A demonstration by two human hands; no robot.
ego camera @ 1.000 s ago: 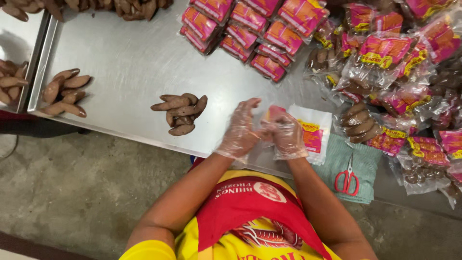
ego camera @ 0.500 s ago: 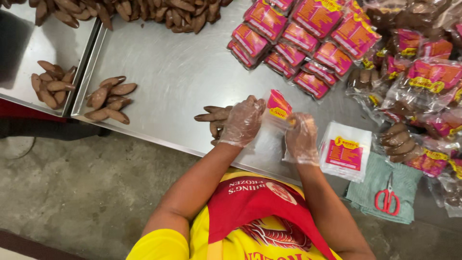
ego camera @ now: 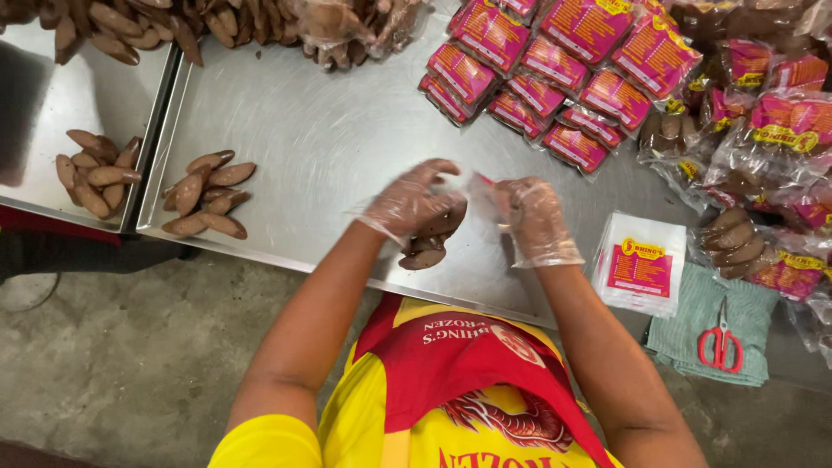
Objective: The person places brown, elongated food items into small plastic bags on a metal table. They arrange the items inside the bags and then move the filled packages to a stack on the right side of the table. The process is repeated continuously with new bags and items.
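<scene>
Both my hands wear thin clear plastic gloves over a steel table [ego camera: 329, 130]. My left hand [ego camera: 407, 204] and my right hand [ego camera: 530, 217] each pinch an edge of a clear plastic bag [ego camera: 472, 185] with a pink label, held between them. Directly below the bag lies a small pile of brown oblong rolls [ego camera: 433, 243], partly hidden by my left hand. A stack of flat empty bags [ego camera: 640, 264] with pink labels lies just right of my right wrist.
Another pile of brown rolls [ego camera: 208, 195] lies left on the table, and one more [ego camera: 91, 169] on the neighbouring tray. Filled pink packs [ego camera: 555, 74] are stacked at the back right. Red scissors [ego camera: 718, 338] rest on a green cloth [ego camera: 693, 316]. Concrete floor shows below the table edge.
My hands have carried the bag left from the stack of empty bags and now hold it over the pile of rolls. The view has shifted so the table appears further right.
</scene>
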